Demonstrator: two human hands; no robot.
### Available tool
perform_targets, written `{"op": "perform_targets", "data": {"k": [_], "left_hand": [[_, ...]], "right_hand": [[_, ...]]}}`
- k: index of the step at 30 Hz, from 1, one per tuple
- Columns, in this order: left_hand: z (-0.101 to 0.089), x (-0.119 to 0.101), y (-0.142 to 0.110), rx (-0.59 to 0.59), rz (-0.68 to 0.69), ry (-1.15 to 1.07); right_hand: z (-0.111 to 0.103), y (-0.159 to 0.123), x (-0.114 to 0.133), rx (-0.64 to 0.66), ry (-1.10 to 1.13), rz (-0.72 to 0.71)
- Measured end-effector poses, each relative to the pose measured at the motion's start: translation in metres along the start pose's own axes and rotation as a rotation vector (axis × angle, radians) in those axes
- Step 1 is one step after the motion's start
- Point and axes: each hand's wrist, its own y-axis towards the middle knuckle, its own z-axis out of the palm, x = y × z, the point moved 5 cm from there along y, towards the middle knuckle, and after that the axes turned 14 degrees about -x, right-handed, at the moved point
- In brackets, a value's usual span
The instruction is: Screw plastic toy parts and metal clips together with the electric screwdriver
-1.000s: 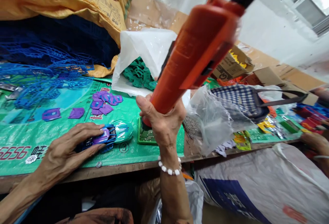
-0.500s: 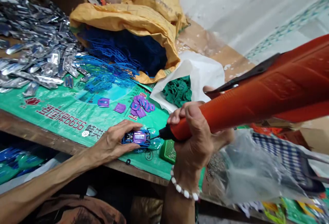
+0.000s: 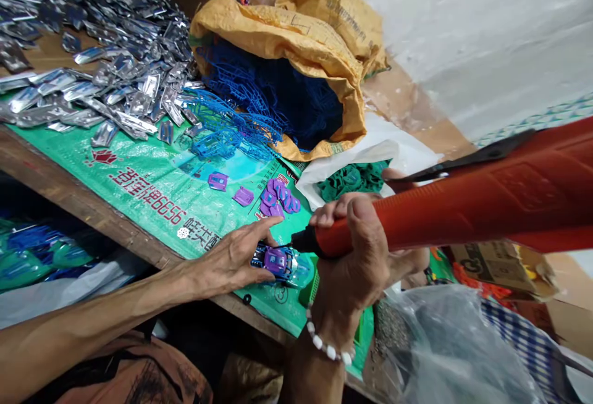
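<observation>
A small toy car with a purple panel, blue frame and clear greenish front lies on the green printed sheet. My left hand steadies its left end, thumb along the near side and index finger lifted past the far side. In my right hand, closed around the front of the grip, is a red electric screwdriver. Its thin bit reaches over the car close to my left fingers; whether it touches a screw is too small to tell. Loose purple panels lie just beyond the car.
Silvery plastic parts are heaped at the left. A yellow woven sack spills blue frames. Behind my right hand, a white bag holds green pieces. Clear plastic and small screws are at the right.
The view has swung, so the bench appears shifted right and tilted. The screwdriver tip has moved from the car's right end to over its left part. My left index finger has straightened away from the car.
</observation>
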Motion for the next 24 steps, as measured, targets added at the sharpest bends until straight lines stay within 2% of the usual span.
{"op": "perform_targets", "data": {"k": [5, 24], "left_hand": [[0.0004, -0.0039, 0.0013, -0.005, 0.016, -0.025], [0.0013, 0.0025, -0.0009, 0.013, -0.011, -0.004]], "right_hand": [[0.0001, 0.0002, -0.0005, -0.064, 0.039, 0.029], [0.0014, -0.002, -0.0046, -0.04, 0.133, 0.08]]}}
